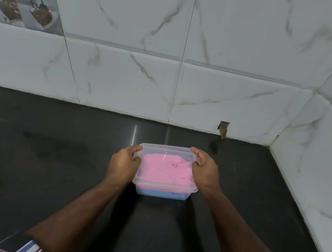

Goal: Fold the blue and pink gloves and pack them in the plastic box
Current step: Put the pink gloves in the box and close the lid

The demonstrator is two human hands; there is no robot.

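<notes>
Plastic box (163, 188) sits on the dark counter (50, 174) | pink glove (163, 170) on top, blue glove (159, 193) beneath | left hand (123, 164) grips left side | right hand (204, 170) grips right side

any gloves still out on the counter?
No: the pink glove and the blue glove lie inside the box, pink above blue, and none shows on the counter.

The light is soft and a bit dim. The dark counter (53, 154) is shiny, with thin bright streaks near the wall (234, 40). The tile lines bend at the edges. The whole picture looks a little fuzzy, not sharp
</notes>
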